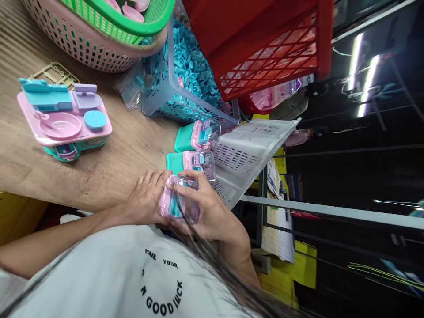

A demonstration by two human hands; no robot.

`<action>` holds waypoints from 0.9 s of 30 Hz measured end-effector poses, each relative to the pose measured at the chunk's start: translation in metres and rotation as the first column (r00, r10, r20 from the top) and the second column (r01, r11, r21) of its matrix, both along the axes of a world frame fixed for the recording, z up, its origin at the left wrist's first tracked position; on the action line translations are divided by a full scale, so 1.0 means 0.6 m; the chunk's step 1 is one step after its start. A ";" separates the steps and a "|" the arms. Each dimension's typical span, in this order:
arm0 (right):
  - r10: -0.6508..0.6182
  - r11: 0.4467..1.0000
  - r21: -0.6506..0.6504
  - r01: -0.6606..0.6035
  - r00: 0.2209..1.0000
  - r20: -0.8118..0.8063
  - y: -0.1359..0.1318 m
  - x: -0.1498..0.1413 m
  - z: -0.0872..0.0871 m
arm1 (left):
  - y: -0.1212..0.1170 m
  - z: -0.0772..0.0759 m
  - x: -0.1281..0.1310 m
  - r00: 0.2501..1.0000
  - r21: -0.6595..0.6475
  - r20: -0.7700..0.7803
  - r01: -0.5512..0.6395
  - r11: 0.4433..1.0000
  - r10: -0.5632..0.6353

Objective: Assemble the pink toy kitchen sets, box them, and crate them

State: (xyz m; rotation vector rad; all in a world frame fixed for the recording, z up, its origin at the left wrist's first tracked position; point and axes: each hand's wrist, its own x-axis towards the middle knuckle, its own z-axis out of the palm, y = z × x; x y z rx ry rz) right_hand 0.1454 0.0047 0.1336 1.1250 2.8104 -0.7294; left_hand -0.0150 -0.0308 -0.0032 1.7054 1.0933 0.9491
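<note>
Close in front of my chest, both hands are around a toy kitchen set [174, 204] with a pink top, light-blue parts and a clear plastic cover. My left hand [145, 196] is closed against the base side, which its fingers mostly hide. On the cover side, my right hand [212, 205] grips the clear plastic with thumb and fingers. Strands of hair hang across part of it. Just beyond stand two similar covered sets, a nearer one [175, 162] and a farther one [185, 137], both with teal bases.
An uncovered toy kitchen [62, 126] stands left on the wooden table [132, 154], near a beige plastic frame [54, 73]. Beyond are a pink basket [89, 48], a green basket [145, 28], a blue crate [159, 95] of blue parts, a red crate [265, 66] and a white basket [245, 145].
</note>
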 end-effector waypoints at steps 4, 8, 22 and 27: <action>-0.037 0.999 0.022 0.038 0.999 -0.019 -0.008 0.014 -0.013 | 0.001 0.000 0.000 1.000 -0.003 -0.015 -0.003 1.000 0.003; -0.058 0.982 0.178 0.062 0.998 -0.032 -0.023 0.020 -0.036 | 0.008 -0.010 -0.012 0.999 0.057 -0.027 -0.032 0.998 0.033; -0.419 0.706 0.540 0.458 0.885 -0.203 -0.064 0.033 -0.082 | 0.091 0.027 -0.089 0.823 0.325 -0.245 -0.429 0.843 0.513; -0.740 0.467 0.484 0.740 0.627 -0.244 -0.149 0.182 -0.155 | 0.065 0.094 -0.113 0.803 0.579 -0.237 -0.335 0.744 0.547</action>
